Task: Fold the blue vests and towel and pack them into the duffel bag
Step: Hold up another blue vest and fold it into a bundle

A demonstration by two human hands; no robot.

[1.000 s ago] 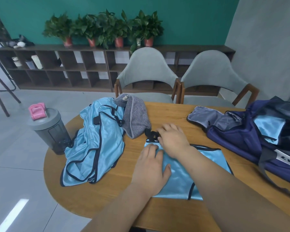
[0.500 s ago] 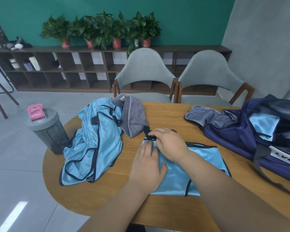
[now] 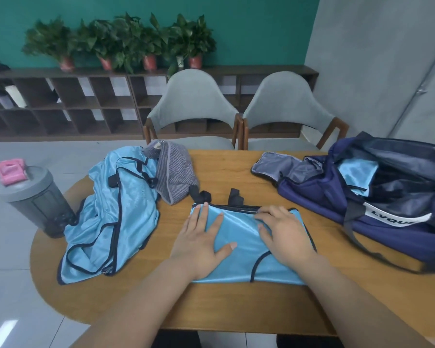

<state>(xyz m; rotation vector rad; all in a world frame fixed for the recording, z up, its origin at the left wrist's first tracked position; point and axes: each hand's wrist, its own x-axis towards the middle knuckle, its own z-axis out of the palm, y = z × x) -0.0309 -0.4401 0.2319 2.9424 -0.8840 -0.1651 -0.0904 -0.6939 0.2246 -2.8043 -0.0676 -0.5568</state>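
Observation:
A folded light-blue vest (image 3: 241, 237) with dark trim and black buckle straps lies flat in the middle of the wooden table (image 3: 224, 305). My left hand (image 3: 201, 242) presses flat on its left half with straight fingers. My right hand (image 3: 284, 234) rests on its right half, fingertips touching the top hem. A heap of unfolded blue vests (image 3: 111, 217) lies at the left. Beside the heap sits a grey striped towel (image 3: 173, 172), bunched up. The navy duffel bag (image 3: 377, 204) stands open at the right, with blue fabric (image 3: 357, 172) showing inside.
A grey shaker bottle (image 3: 33, 197) with a pink lid stands at the table's left edge. Two grey chairs (image 3: 194, 114) are pushed against the far side. A low shelf with potted plants (image 3: 126, 43) runs along the teal wall.
My right hand slid from the vest's top left, near the buckle, across to its right half. My left hand stayed pressed on the left half. The buckle straps now show uncovered.

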